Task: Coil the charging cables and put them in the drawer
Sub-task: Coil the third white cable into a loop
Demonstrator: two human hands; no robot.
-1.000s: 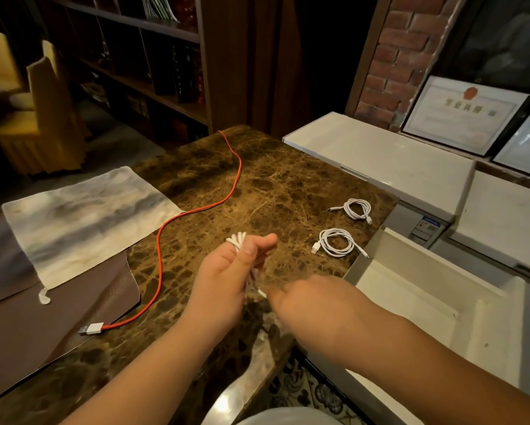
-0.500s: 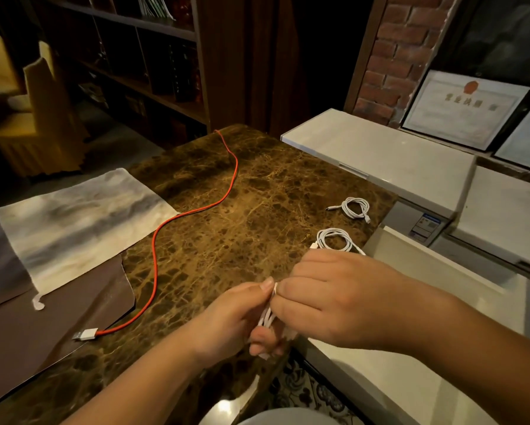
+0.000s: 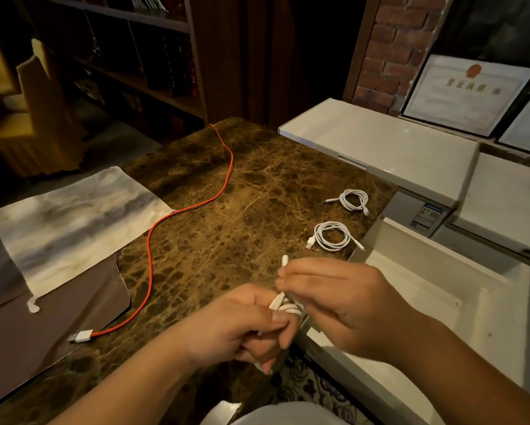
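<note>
Right hand now higher, plug end upright; both grips, left hand too, pinching white cable.

Left hand, right hand: fingers curled, pinching.

open drawer unobstructed at right, two coiled cables beside its rim

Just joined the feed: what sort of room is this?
Probably a shop or office counter, not a home: framed certificates lean on a brick wall, white chest freezers sit beside the marble counter, and dark bookshelves stand behind.
</note>
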